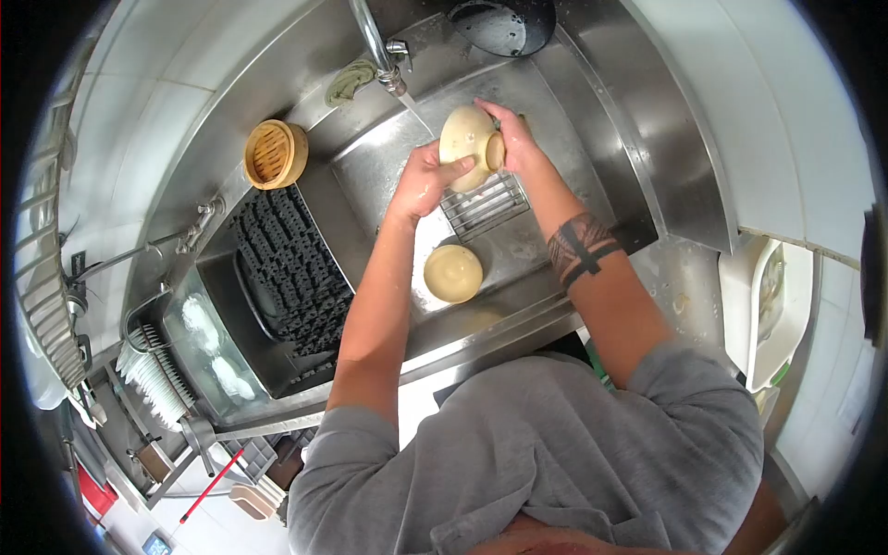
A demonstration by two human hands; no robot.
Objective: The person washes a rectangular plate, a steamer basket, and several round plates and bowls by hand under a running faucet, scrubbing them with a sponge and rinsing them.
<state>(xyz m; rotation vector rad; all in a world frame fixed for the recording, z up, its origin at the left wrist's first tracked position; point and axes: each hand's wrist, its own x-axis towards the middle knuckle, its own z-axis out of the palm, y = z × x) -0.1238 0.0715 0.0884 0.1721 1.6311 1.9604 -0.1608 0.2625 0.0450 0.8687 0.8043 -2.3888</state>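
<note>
Both my hands grip a cream-coloured bowl (pixel 464 139), tilted on its side over the sink, its foot ring facing toward my right. My left hand (pixel 427 178) has its thumb across the outside of the bowl. On the other side, my right hand (pixel 514 139) holds the bowl near its rim and foot. Water runs from the faucet (pixel 392 81) close by the bowl. Below my hands, a second cream bowl (pixel 453 274) sits on the sink floor. A metal wire rack (pixel 485 209) lies beneath the held bowl.
A round bamboo steamer (pixel 276 154) stands on the left ledge, and a green cloth (pixel 350 83) lies behind the faucet. Black slatted matting (pixel 289 268) fills the left basin. A dark pan (pixel 504 26) rests at the back. To the right is a white plastic bin (pixel 768 310).
</note>
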